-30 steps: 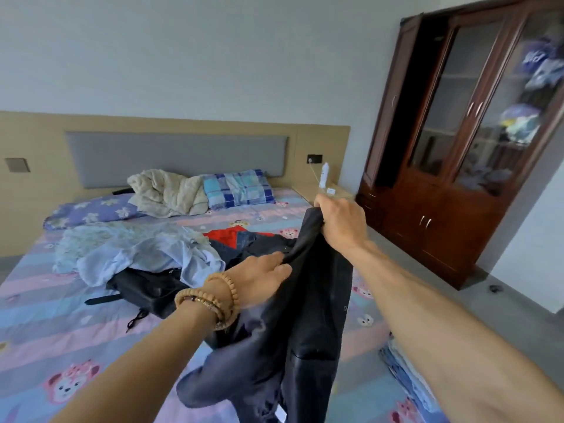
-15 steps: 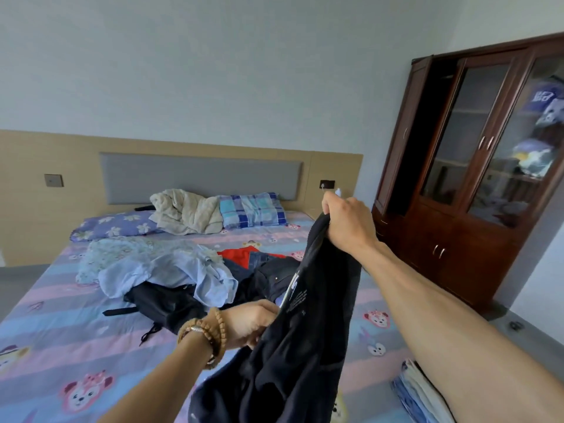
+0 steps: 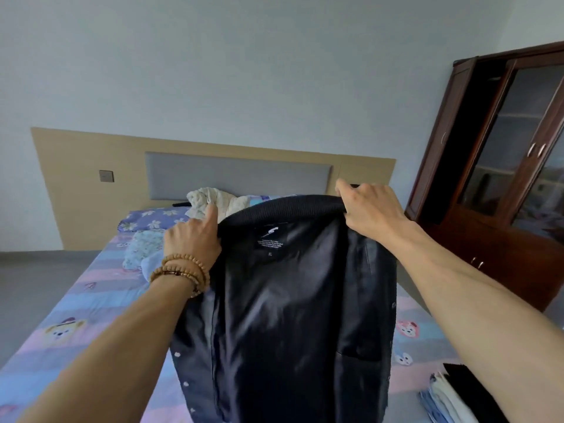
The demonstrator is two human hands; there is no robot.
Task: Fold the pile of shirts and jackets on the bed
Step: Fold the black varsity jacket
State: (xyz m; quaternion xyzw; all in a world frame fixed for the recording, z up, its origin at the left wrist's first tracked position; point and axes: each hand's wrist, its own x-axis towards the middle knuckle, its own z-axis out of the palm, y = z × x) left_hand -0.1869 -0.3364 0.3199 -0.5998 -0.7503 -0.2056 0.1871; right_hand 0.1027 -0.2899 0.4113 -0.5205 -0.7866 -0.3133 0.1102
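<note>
Dark jacket (image 3: 293, 315), bunched a second ago, now spread lining-forward above the bed (image 3: 100, 300): left hand (image 3: 192, 236) pinching the collar at 9 o'clock, right hand (image 3: 370, 210) curled over it at 3 o'clock; seemingly ready for laying flat and folding.

A dark navy jacket (image 3: 293, 300) hangs upright above the bed (image 3: 91, 303), lining outward; ribbed collar uppermost; label showing.
</note>
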